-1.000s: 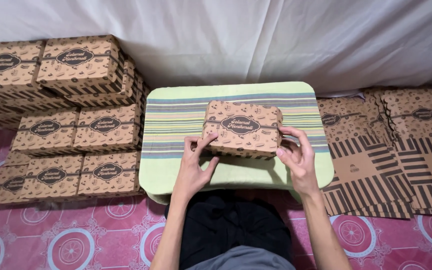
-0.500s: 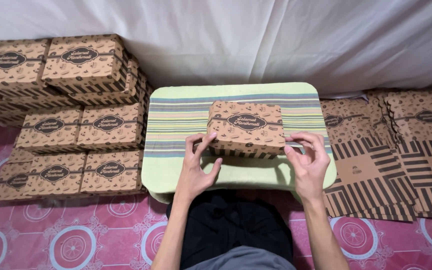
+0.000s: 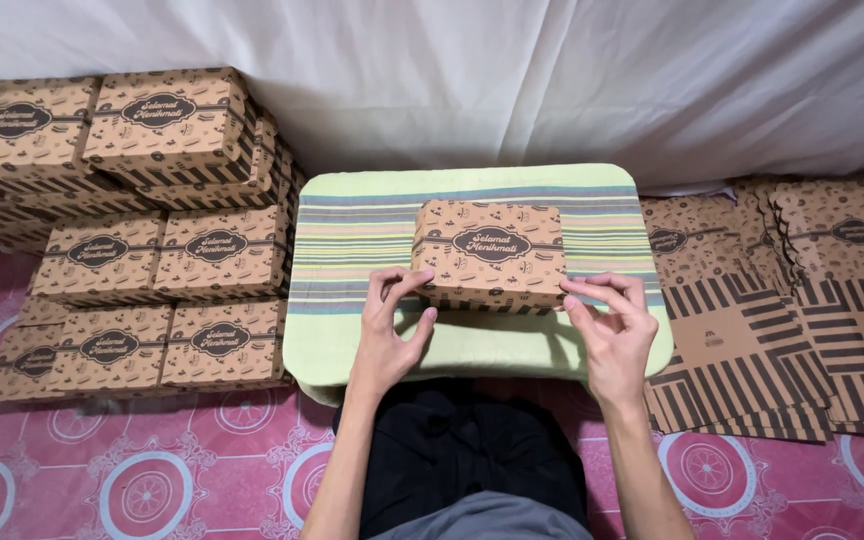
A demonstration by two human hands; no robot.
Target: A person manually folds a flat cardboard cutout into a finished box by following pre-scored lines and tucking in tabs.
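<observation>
The box point(image 3: 492, 252) between my hands is a closed brown cardboard one, flat and rectangular, printed all over with small dark drawings, a dark oval label on the lid and dark stripes along the front wall. It sits on the worktop point(image 3: 352, 230), a small pale green one with coloured stripes across it, just beyond my fingertips.

My left hand point(image 3: 389, 325) touches the box's near left corner, fingers loosely spread, thumb and forefinger pinching at the edge. My right hand point(image 3: 607, 325) touches the near right corner the same way, fingers apart and curled at the edge. Neither hand is wrapped around the box.

To the left of my left hand stand stacked boxes point(image 3: 167, 250) of the same kind on the floor; I count eight lids showing, with more layers under the top ones that I cannot count. To the right of my right hand lie flat unfolded boxes point(image 3: 752, 330) in overlapping piles, too many to count. A white sheet point(image 3: 512, 80) hangs behind everything, and the floor mat point(image 3: 152, 470) is pink with round patterns.
</observation>
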